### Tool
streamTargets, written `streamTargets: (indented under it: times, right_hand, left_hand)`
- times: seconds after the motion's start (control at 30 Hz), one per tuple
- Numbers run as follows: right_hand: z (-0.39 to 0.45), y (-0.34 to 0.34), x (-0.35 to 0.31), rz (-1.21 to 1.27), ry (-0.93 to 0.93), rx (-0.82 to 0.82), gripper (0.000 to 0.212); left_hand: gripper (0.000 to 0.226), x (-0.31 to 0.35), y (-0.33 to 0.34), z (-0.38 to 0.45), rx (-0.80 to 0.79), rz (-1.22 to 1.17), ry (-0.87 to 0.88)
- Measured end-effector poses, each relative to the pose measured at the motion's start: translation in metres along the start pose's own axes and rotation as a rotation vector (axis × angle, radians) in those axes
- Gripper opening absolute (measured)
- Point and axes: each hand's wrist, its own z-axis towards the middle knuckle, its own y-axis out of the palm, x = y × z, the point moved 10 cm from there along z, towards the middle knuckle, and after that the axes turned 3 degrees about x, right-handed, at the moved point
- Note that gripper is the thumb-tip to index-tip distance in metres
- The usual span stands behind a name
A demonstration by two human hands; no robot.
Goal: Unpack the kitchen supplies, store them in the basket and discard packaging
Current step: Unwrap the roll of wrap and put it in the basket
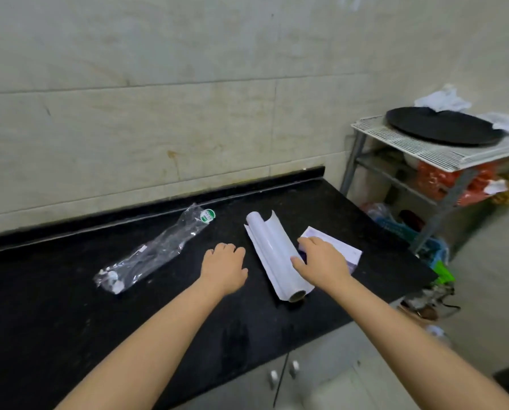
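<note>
- Unpacking step: roll (pixel 272 250) lies bare on the table (pixel 70 306), a white sheet partly curled round it.
- Right hand (pixel 321 261) rests at the roll's right side, thumb touching it, fingers over the paper insert (pixel 348 250); grip loose, not yet closed on anything.
- Left hand (pixel 225 266) sits palm down on the table just left of the roll, fingers relaxed, holding nothing.
- Empty clear bag (pixel 155 250) lies well left, apart from both hands.
- Basket: can't tell which item it is; rack (pixel 425 143) at right is a candidate area.
- Next, likely: close grip round the roll, lift, store; then bin bag and insert.
</note>
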Motion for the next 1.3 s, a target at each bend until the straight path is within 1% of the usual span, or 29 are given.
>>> streamTargets:
  times: [0.17, 0.27, 0.33, 0.4, 0.5, 0.63, 0.73, 0.83, 0.93, 1.03, 1.13, 1.2, 1.3]
  right_hand:
    - [0.026, 0.018, 0.072, 0.015, 0.079, -0.044, 0.041]
    - [0.048, 0.03, 0.101, 0.004, 0.098, -0.074, 0.042]
    - [0.067, 0.038, 0.116, -0.001, 0.109, -0.103, 0.046]
    - [0.089, 0.046, 0.126, -0.026, 0.091, -0.139, 0.048]
    - [0.127, 0.052, 0.129, -0.043, 0.048, -0.175, 0.046]
    - [0.172, 0.059, 0.13, -0.022, 0.027, -0.191, 0.047]
    - [0.197, 0.065, 0.132, -0.015, 0.009, -0.197, 0.048]
    - [0.213, 0.078, 0.127, -0.003, -0.035, -0.214, 0.047]
    - [0.212, 0.107, 0.115, 0.022, -0.17, -0.341, 0.048]
    - [0.201, 0.126, 0.111, 0.039, -0.273, -0.4, 0.053]
    - [0.189, 0.137, 0.111, 0.079, -0.323, -0.425, 0.055]
    - [0.186, 0.143, 0.113, 0.109, -0.337, -0.452, 0.053]
    - [0.186, 0.144, 0.113, 0.125, -0.346, -0.45, 0.052]
  left_hand:
    - [0.045, 0.029, 0.036, 0.044, -0.075, -0.033, -0.038]
    - [0.05, 0.039, 0.055, 0.07, -0.105, -0.038, -0.061]
    - [0.055, 0.041, 0.065, 0.09, -0.116, -0.103, -0.12]
    - [0.063, 0.04, 0.076, 0.111, -0.134, -0.211, -0.219]
    - [0.077, 0.039, 0.096, 0.137, -0.218, -0.388, -0.381]
    - [0.086, 0.044, 0.116, 0.157, -0.266, -0.546, -0.55]
    - [0.084, 0.049, 0.122, 0.169, -0.271, -0.539, -0.602]
    - [0.076, 0.054, 0.126, 0.177, -0.275, -0.504, -0.637]
    - [0.066, 0.054, 0.128, 0.177, -0.267, -0.511, -0.698]
    - [0.059, 0.05, 0.125, 0.168, -0.189, -0.542, -0.793]
    - [0.06, 0.043, 0.124, 0.157, -0.123, -0.553, -0.87]
    - [0.065, 0.042, 0.129, 0.151, -0.163, -0.53, -0.903]
    - [0.064, 0.044, 0.135, 0.144, -0.208, -0.501, -0.904]
